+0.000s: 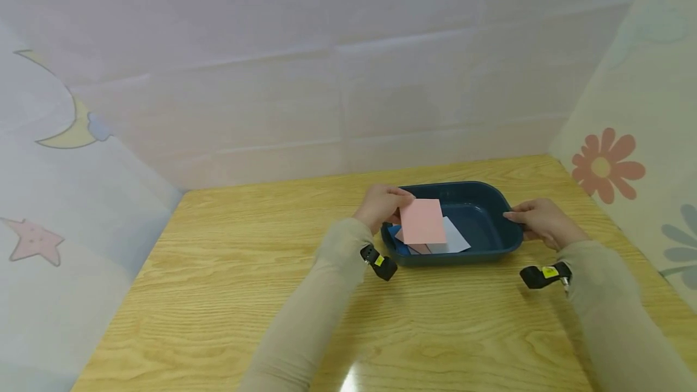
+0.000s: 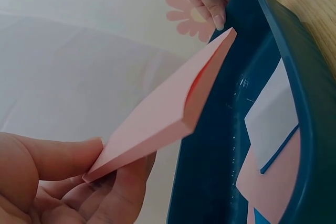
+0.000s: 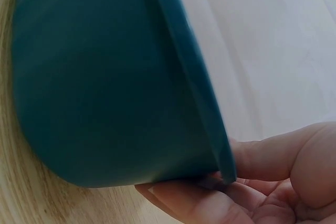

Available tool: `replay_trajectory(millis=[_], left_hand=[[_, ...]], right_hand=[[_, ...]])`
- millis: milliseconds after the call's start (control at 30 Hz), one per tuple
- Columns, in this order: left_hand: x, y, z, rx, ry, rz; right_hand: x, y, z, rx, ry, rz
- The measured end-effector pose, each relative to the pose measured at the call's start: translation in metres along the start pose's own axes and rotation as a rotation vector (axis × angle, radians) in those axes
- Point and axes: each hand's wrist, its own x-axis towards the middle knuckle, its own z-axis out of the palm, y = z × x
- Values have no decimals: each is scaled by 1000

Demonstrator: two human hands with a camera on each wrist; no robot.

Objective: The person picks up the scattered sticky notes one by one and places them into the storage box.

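Note:
My left hand (image 1: 381,204) pinches a pink notepad (image 1: 422,221) by one edge between thumb and fingers, above the left part of a dark teal plastic basin (image 1: 479,254). In the left wrist view the notepad (image 2: 152,114) shows as a thin stack of sheets, slightly parted along one side. At the basin's right end my right hand (image 1: 544,222) grips the rim, thumb on top and fingers under it. Inside the basin, at its left, lie a white notepad (image 2: 273,111), another pink notepad (image 2: 273,177) and something blue (image 1: 400,248), partly hidden by the held pad.
The basin stands toward the back right of a wood-grain table (image 1: 229,283). A pale wall covering (image 1: 272,107) rises behind the table, with printed side panels at left and right. A small black camera (image 1: 379,263) is strapped at each wrist.

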Motion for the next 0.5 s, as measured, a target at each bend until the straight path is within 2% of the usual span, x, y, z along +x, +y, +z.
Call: replay_trajectory(millis=[333, 500], left_hand=[[4, 1, 9, -10, 1, 2], [6, 2, 17, -17, 24, -8]], right_hand=[[-2, 1, -1, 12, 2, 5], [-3, 1, -1, -3, 3, 5]])
